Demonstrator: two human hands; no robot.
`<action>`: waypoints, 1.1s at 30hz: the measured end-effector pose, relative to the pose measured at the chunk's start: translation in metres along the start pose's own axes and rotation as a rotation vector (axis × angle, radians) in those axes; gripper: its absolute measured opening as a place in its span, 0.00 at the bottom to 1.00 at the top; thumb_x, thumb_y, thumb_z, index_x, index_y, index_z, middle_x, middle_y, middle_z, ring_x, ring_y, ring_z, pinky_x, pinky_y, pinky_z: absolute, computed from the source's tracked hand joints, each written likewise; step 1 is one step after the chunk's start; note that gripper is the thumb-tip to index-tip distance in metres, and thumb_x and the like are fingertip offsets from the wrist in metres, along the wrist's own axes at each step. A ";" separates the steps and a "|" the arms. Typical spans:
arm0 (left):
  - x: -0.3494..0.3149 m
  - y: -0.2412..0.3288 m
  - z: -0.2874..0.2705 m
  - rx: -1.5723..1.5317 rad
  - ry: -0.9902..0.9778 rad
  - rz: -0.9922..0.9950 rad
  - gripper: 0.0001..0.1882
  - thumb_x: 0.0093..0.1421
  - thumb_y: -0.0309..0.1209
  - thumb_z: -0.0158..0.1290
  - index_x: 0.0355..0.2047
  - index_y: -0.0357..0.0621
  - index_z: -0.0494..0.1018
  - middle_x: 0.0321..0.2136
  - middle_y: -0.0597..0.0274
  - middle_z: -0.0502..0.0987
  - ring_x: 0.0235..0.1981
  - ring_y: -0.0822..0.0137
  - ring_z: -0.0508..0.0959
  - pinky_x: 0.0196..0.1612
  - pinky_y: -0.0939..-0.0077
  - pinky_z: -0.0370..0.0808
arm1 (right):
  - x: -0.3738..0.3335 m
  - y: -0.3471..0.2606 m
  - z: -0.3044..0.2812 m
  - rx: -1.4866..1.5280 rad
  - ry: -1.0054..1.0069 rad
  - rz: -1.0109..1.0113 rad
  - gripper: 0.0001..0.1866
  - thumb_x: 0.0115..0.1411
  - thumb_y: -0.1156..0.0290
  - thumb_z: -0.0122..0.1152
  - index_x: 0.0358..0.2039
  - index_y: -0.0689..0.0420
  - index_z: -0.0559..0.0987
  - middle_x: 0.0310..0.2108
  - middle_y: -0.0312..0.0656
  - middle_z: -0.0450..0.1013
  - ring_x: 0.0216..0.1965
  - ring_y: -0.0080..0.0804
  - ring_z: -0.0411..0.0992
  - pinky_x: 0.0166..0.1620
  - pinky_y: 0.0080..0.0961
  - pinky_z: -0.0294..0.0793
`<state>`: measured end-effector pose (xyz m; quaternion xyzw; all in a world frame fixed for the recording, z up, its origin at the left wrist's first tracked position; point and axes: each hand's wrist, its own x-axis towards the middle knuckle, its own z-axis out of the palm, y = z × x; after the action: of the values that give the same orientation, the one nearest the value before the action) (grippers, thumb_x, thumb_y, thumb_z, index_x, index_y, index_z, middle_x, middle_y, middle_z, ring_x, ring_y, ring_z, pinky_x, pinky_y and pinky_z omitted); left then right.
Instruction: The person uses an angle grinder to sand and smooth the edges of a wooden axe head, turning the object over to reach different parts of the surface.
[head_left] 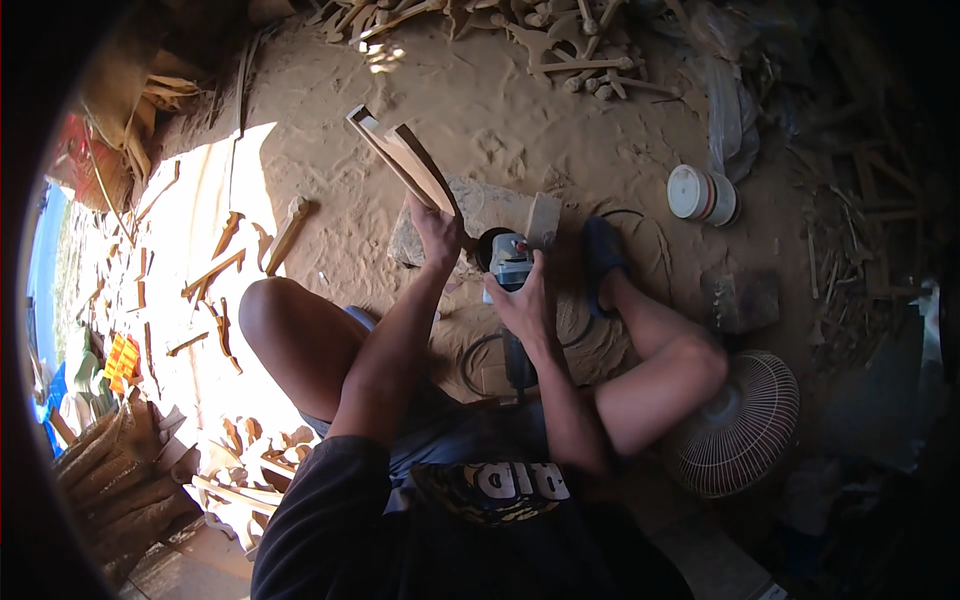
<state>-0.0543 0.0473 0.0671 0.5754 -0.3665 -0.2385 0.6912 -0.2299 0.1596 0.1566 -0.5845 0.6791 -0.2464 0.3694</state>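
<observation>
My left hand is closed round the lower end of a curved piece of wood, which slants up and away to the left. My right hand grips the body of an angle grinder, its dark disc turned toward the left hand. Wood and disc look close together; whether they touch I cannot tell. Beneath both lies a dusty stone slab, with a small block at its right end. The grinder's cord loops on the ground between my legs.
A round fan stands by my right knee. A white bucket lies further off to the right. Cut wooden pieces are scattered at the left, and more wooden parts are heaped at the far side. Sawdust covers the ground.
</observation>
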 end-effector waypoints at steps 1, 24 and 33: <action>0.000 0.000 0.000 -0.007 -0.008 0.011 0.08 0.71 0.29 0.51 0.45 0.43 0.63 0.23 0.67 0.70 0.17 0.74 0.71 0.19 0.77 0.70 | 0.000 -0.001 0.000 -0.017 -0.002 0.020 0.58 0.56 0.50 0.74 0.71 0.74 0.51 0.66 0.74 0.61 0.68 0.62 0.64 0.69 0.41 0.64; 0.025 0.060 0.003 -0.244 0.216 -0.139 0.10 0.68 0.31 0.55 0.42 0.43 0.66 0.21 0.67 0.71 0.19 0.74 0.72 0.21 0.76 0.70 | 0.000 0.007 0.005 0.056 0.066 -0.062 0.54 0.54 0.49 0.76 0.67 0.72 0.58 0.56 0.69 0.71 0.57 0.58 0.74 0.59 0.43 0.72; 0.022 0.057 0.006 -0.241 0.188 -0.079 0.07 0.67 0.26 0.54 0.42 0.40 0.68 0.27 0.67 0.73 0.24 0.76 0.73 0.26 0.77 0.71 | 0.001 0.013 0.012 0.034 0.055 -0.056 0.54 0.54 0.50 0.76 0.67 0.72 0.58 0.56 0.68 0.71 0.57 0.57 0.73 0.59 0.42 0.72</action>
<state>-0.0506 0.0392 0.1281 0.5220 -0.2462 -0.2527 0.7765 -0.2284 0.1620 0.1389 -0.5900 0.6680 -0.2843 0.3534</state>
